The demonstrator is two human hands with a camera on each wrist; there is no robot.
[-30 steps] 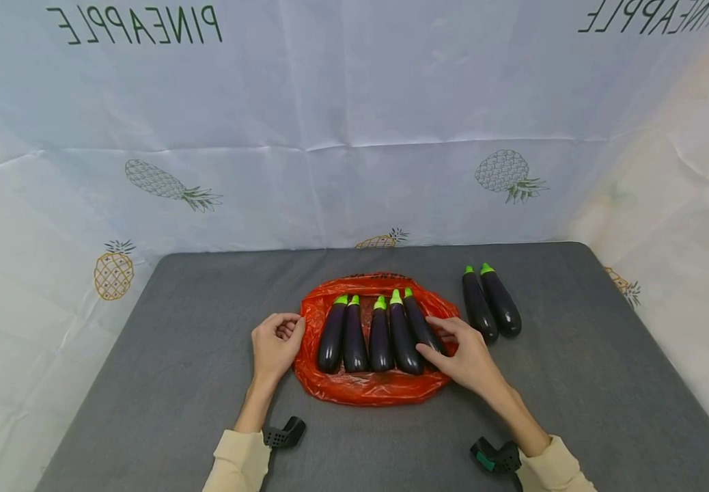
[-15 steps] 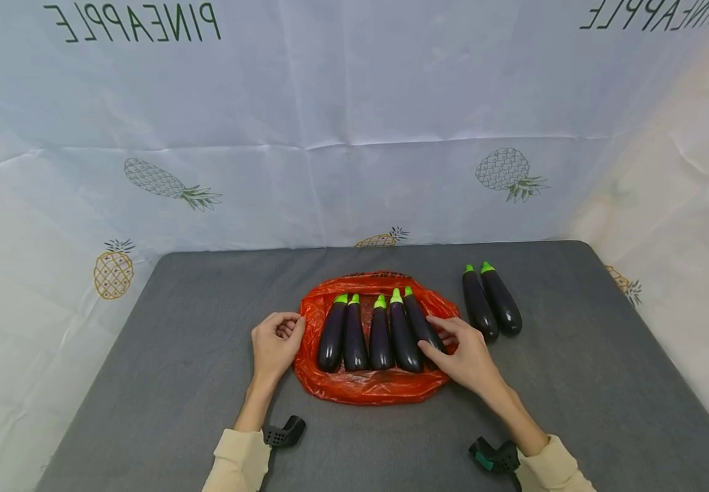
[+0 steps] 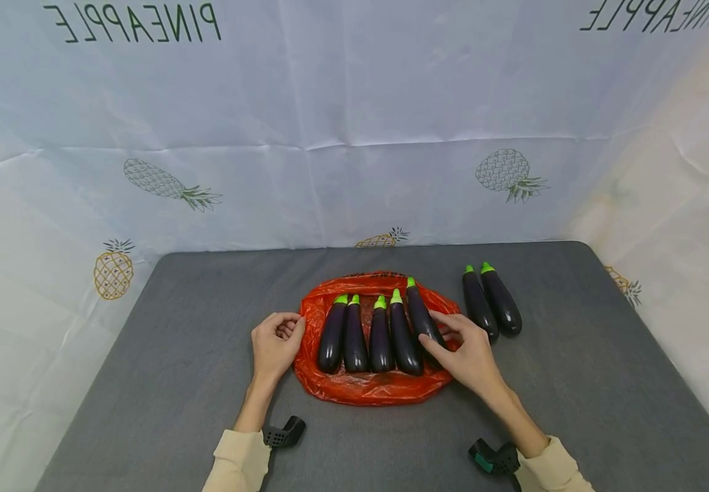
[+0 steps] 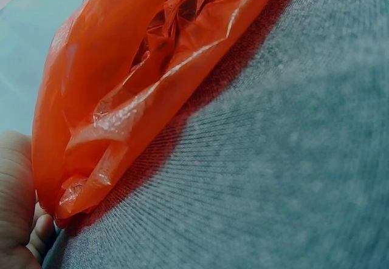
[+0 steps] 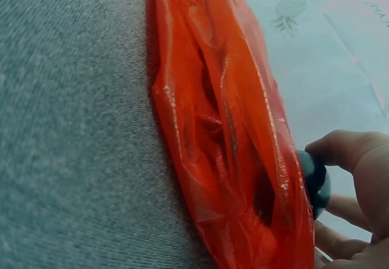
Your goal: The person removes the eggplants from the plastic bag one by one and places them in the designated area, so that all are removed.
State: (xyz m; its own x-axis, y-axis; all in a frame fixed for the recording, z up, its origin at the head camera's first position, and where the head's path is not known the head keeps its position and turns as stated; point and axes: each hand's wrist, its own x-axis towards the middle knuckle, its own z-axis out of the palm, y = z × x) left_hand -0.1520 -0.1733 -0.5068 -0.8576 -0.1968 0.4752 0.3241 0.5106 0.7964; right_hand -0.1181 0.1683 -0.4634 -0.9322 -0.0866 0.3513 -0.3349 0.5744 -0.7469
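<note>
A red plastic bag (image 3: pixel 367 393) lies spread on the table with its rim rolled into an oval. Inside it several dark purple eggplants (image 3: pixel 354 338) with green stem ends lie side by side. My left hand (image 3: pixel 276 345) pinches the bag's left rim between thumb and fingers; the left wrist view shows the red plastic (image 4: pixel 91 160) caught there. At the bag's right side, my right hand (image 3: pixel 468 355) grips the rightmost eggplant (image 3: pixel 423 318) near its thick lower end. That end of the eggplant (image 5: pixel 315 184) shows beyond the bag's rim in the right wrist view.
Two more eggplants (image 3: pixel 491 304) lie on the grey table (image 3: pixel 207 369), right of the bag and beyond my right hand. A white cloth (image 3: pixel 305 191) printed with pineapples hangs behind the table's back edge.
The eggplant in my right hand has shifted slightly away from me, toward the bag's far rim, and its stem end sits higher than the others. My left hand stays still.
</note>
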